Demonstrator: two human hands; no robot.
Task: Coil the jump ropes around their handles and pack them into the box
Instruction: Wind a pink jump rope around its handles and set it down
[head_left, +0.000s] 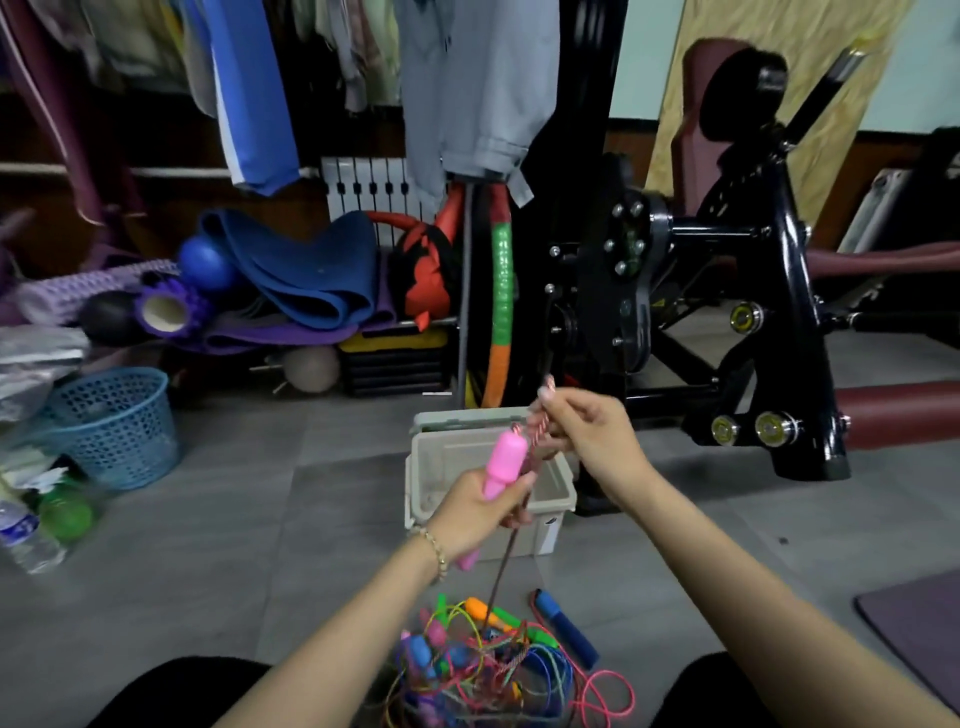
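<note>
Pink plastic, the handle (503, 461) stands tilted in the left hand (475, 514), whose fingers curl round its lower half. The right hand (589, 434) pinches the striped rope (536, 427) just above the handle's top. The rope runs down to a tangled pile of coloured jump ropes (483, 670) on the floor. A beige box (415, 467) stands open just behind the hands.

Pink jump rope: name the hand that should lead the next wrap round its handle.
Right. The right hand pinches the twisted cord just above the pink handle, free to circle it; the left hand grips that handle and probably should only steady it.
</note>
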